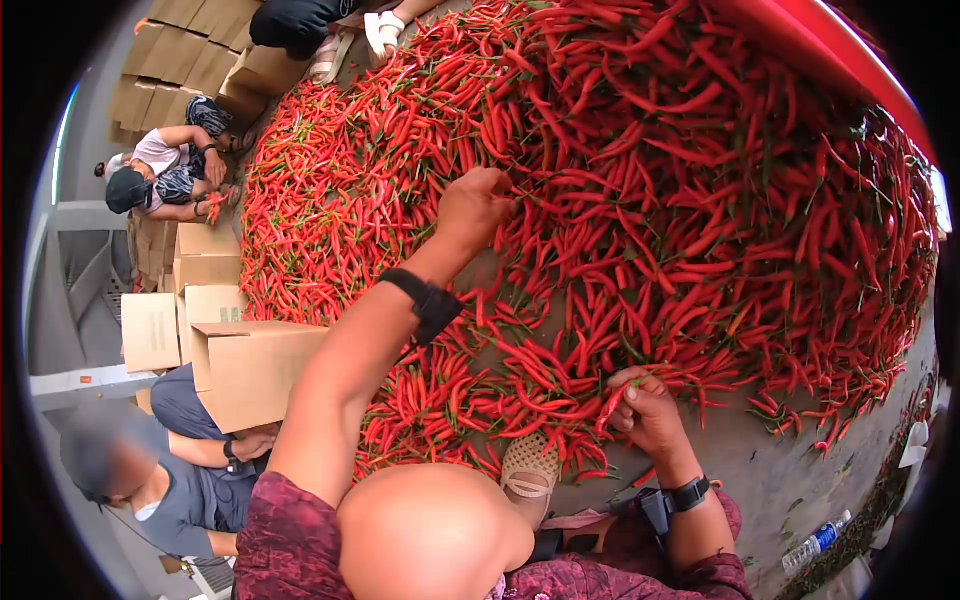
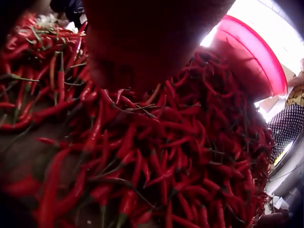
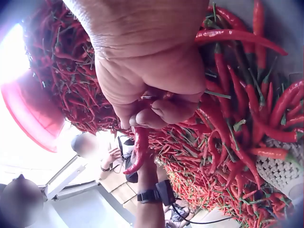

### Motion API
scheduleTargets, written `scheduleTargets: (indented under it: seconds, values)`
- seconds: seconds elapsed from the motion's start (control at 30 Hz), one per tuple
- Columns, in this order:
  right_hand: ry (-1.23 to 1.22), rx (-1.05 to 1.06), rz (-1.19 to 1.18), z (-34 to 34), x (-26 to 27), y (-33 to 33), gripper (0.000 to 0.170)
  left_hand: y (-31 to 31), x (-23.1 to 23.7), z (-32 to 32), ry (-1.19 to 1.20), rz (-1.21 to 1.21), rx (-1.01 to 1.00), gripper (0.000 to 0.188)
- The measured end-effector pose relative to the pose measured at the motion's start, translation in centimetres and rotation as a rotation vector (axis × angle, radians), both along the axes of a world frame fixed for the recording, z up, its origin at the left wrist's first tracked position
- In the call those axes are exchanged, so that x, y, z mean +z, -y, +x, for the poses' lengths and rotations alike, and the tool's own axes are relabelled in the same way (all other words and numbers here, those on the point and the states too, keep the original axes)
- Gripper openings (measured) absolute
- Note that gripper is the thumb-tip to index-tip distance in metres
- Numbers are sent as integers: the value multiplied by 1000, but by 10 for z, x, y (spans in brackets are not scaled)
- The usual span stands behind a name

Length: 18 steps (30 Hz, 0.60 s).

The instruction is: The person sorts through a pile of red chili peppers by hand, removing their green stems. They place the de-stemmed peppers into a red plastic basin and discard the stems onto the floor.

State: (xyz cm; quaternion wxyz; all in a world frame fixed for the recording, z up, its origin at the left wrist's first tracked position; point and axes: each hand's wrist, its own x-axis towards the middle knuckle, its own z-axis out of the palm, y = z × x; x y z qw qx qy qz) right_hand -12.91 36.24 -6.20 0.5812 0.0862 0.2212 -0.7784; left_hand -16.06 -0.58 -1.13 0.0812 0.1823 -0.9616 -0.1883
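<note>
Red chili peppers (image 1: 650,230) with green stems lie in a wide heap. My left hand (image 1: 475,210) is over the heap's middle, its fingers bent down; whether they pinch a pepper I cannot tell. In the left wrist view that hand (image 2: 147,42) is a dark shape above the peppers (image 2: 166,166). Nearer my body, my right hand (image 1: 645,410) grips red peppers. In the right wrist view the right hand (image 3: 152,80) has its fingers curled round them, and one pepper (image 3: 139,149) sticks out past the fingertips.
Cardboard boxes (image 1: 255,365) stand at the left, near two seated people. A woven shoe (image 1: 530,465) is at the heap's near edge. A red tub (image 2: 251,57) rises beyond the peppers. A plastic bottle (image 1: 818,542) lies on the floor at the lower right.
</note>
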Motion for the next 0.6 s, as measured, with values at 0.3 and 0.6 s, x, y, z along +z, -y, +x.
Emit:
scheduleTargets:
  seconds: [0.3, 0.6]
  values:
    - [45, -61, -46, -8, 0, -5, 24, -1, -19, -15, 95, -99, -11, 24]
    - [49, -25, -43, -4, 1, -1, 24, 15, 21, 30, 19, 902, 424, 9]
